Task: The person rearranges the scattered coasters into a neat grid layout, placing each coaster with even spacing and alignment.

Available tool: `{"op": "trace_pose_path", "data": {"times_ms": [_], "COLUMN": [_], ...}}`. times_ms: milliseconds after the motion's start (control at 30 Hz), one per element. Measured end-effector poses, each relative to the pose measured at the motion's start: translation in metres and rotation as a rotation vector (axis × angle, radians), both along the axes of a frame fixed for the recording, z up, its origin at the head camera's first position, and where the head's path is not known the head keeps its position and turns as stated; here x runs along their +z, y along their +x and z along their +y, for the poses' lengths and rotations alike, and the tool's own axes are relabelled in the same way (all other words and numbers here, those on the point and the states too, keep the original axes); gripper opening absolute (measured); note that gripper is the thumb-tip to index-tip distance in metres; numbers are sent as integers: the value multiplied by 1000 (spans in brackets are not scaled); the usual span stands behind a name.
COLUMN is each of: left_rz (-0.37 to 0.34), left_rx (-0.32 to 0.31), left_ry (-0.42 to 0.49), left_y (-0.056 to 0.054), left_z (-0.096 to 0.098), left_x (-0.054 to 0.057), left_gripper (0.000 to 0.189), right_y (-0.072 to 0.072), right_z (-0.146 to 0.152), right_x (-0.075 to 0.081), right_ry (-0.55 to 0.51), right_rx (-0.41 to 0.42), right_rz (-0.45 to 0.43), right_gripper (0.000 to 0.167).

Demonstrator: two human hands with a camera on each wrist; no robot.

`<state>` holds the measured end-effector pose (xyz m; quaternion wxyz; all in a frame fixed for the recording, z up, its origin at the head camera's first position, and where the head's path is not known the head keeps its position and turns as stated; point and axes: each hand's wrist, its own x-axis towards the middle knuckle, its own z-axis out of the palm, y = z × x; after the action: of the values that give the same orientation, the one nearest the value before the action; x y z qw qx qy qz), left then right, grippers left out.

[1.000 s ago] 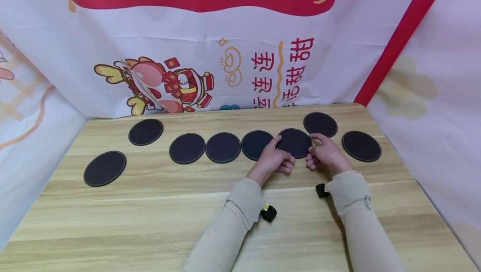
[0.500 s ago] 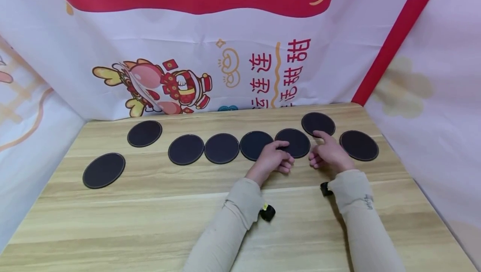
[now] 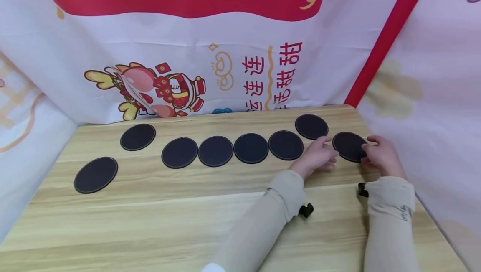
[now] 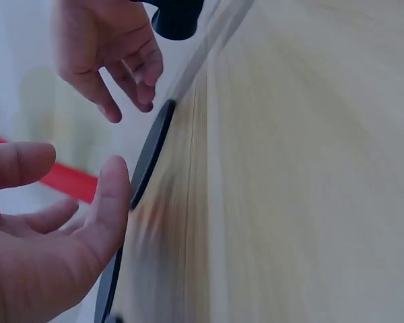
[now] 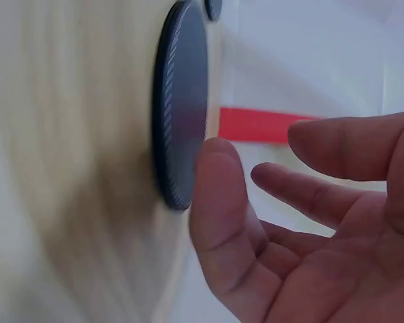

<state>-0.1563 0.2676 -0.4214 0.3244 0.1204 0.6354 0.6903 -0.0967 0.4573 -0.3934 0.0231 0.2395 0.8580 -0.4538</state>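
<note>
Your left hand is sitting loose just left of the far-right black disc, thumb and fingers well apart and not gripping anything. Your right hand is on the other side of that same disc, fingers relaxed and slightly bent, tips right by its right edge. Can't tell from any of the views whether either hand is really touching it.

That disc lies flat on the wooden counter, near its right side, with your hands on either side of it. Just up and left of it is the upper-right disc, close to the fingertips of your left hand.

You've also got a row of four discs across the middle of the counter, edge to edge or close to it. Over on the left there are two more, one farther back and one nearer you, set apart from each other.

Both your sleeves are beige, with a small black device at each wrist. Behind the counter hangs a white printed cloth with a cartoon figure and red lettering.
</note>
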Motion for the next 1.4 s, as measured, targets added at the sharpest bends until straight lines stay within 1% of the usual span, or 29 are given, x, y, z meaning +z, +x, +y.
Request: {"op": "trace_pose_path", "data": {"times_ms": [100, 167, 267, 400, 533, 600, 700, 767, 833, 900, 967, 1033, 1167, 1233, 1300, 1400], "left_rz": [-9, -24, -40, -56, -89, -98, -104, -105, -112, -114, -112, -103, -93, -95, -98, -89], "left_rx": [27, 44, 62, 99, 142, 172, 229, 274, 314, 345, 362, 361, 359, 363, 367, 380], "left_ry": [-5, -14, -10, -1, 18, 21, 30, 49, 74, 109, 149, 186, 226, 234, 242, 248], "left_y": [0, 1, 3, 4, 2, 2, 1, 1, 0, 0, -2, -4, -7, -8, -9, -9], "left_z": [19, 27, 35, 41, 37, 36, 37, 37, 36, 34, 29, 24, 12, 7, 2, -6], "left_x": [-3, -4, -5, -5, -8, -10, -12, -12, -12, -10, -8, -5, 2, 6, 9, 14], "left_gripper": [63, 66, 69, 73, 74, 54, 30, 23, 37, 43, 47, 48, 48, 47, 46, 44], "right_y": [3, 3, 3, 4, 4, 3, 1, 0, -1, -2, -4, -5, -5, -5, -5, -6], "right_z": [5, 5, 5, 7, 6, 6, 6, 5, 4, 2, -1, -6, -14, -18, -22, -27], "right_x": [-3, -5, -5, -3, -3, -4, -5, -3, -1, 1, 5, 10, 18, 22, 25, 29], "right_ry": [-39, -66, -90, -138, -170, -170, -174, -176, -193, -233, -302, -391, -539, -568, -571, -534], "right_rx": [10, 9, -8, -62, -103, -118, -147, -164, -184, -203, -215, -221, -203, -174, -116, 5], "right_rz": [-45, -54, -39, 2, 45, 63, 94, 112, 135, 159, 188, 215, 263, 276, 272, 234], "right_gripper": [64, 65, 68, 70, 68, 67, 65, 63, 61, 58, 54, 47, 32, 30, 38, 57]}}
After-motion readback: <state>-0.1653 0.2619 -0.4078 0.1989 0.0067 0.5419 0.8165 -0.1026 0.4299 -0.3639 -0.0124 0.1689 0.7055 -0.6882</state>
